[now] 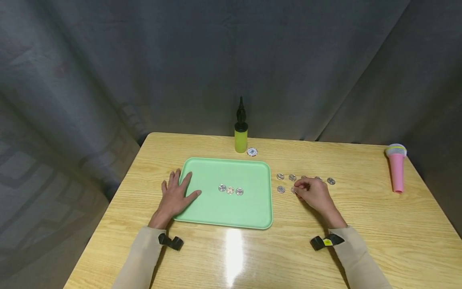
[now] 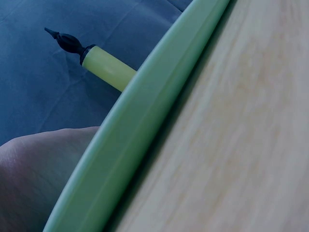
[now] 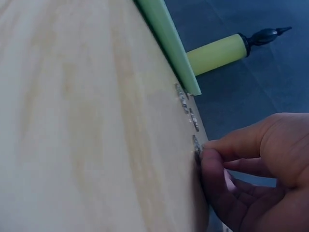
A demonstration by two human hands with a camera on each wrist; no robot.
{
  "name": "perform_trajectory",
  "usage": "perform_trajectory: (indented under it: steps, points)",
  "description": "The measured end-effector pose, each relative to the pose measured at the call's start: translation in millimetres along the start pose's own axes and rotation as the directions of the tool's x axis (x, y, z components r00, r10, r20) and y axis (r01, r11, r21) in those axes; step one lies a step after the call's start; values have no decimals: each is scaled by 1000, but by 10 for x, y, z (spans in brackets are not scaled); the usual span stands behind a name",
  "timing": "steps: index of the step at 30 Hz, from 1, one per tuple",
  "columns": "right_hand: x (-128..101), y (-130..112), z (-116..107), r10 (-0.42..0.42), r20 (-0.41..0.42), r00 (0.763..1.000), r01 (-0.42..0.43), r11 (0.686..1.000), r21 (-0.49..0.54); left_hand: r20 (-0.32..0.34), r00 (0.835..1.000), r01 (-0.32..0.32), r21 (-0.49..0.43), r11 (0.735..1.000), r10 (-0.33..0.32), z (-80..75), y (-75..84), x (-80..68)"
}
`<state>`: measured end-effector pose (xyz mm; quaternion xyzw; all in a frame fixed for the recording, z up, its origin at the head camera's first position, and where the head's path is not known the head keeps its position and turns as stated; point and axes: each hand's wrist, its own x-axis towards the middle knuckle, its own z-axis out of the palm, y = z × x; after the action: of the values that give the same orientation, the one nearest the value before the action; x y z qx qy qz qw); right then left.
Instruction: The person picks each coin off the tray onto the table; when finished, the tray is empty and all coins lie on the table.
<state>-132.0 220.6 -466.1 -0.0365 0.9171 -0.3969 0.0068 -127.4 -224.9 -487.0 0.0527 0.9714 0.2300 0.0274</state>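
On the wooden surface [image 1: 379, 224], just right of a green tray [image 1: 202, 212], the right hand [image 1: 314, 194] bends over two rows of small silver coins [image 1: 280, 177]. Its thumb and forefinger close in a pinching grip on one coin [image 3: 196, 146] of the near row, which lies flat against the wood; the right wrist view shows the fingertips [image 3: 208, 153] meeting at that coin's edge, with two more coins in line beyond it toward the tray's corner. Other coins of the far row run past the hand to the right, the last one [image 1: 331, 181] clear of the knuckles, while some in the middle are hidden behind the fingers.

The left hand [image 1: 175, 195] lies flat, fingers straight and spread, its grip open: the palm sits on the wood and the fingertips rest over the tray's left rim [image 2: 145, 121]. Three coins [image 1: 230, 190] lie side by side in a short row near the middle of the tray, well apart from either hand.

Behind the tray's far edge stands a yellow-green hand pump [image 1: 240, 137] with a black tip, upright, and just beside it on the right lies a white poker chip [image 1: 252, 151]. Near the right edge of the surface stands a pink toy microphone [image 1: 396, 166]. Grey cloth [image 1: 144, 60] hangs behind everything.
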Motion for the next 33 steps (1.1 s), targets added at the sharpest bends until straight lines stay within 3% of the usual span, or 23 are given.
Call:
perform_trajectory:
  steps: [16, 33]
  points:
    - [16, -160, -117, -14, 25, 1000, 14, 999, 36, 1, 1000, 5, 2, 1000, -5, 17, -13, 4]
    - [136, -477, 62, -41, 83, 996, 30, 991, 133, -2, 1000, 4, 6, 1000, -4, 6, -4, 3]
